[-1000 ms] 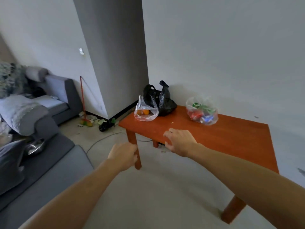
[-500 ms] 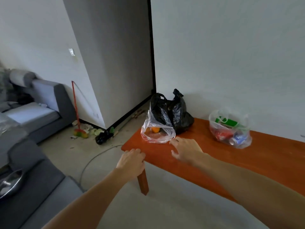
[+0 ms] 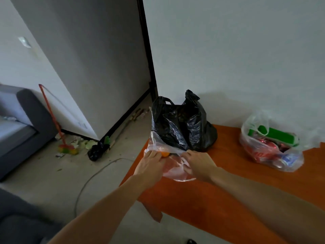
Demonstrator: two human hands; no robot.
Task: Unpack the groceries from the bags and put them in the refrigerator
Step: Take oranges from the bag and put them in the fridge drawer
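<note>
Orange wooden desk (image 3: pixel 228 152) against a white wall, floor to its left.

- small clear bag (image 3: pixel 175 169) on the desk's near-left corner, between both hands. Orange fruit (image 3: pixel 165 154) inside, just past the left fingertips.
- left hand (image 3: pixel 151 164): fingers (image 3: pixel 155 154) lie fairly straight on the bag's left rim, tips at the plastic. Can't tell if they actually pinch it.
- right hand (image 3: pixel 198 164): fingers (image 3: pixel 190 154) curled, clamped on the bag's right rim, thumb under the film. Plastic edge runs taut between the two sets of fingers.
- black bag (image 3: pixel 182 127) just beyond the fingers, touching the clear bag's far side, handles up.
- second clear bag (image 3: pixel 270 150) well to the right of the right fingers, apart from the black one. Green box (image 3: pixel 276 135) and red packs visible through it.
- left of the left fingers, on the floor: grey cable (image 3: pixel 91 178), small black floor bag (image 3: pixel 96 150), scraps of litter, red-handled broom (image 3: pixel 52 118) leaning at the wall, grey sofa (image 3: pixel 33 124) end.
</note>
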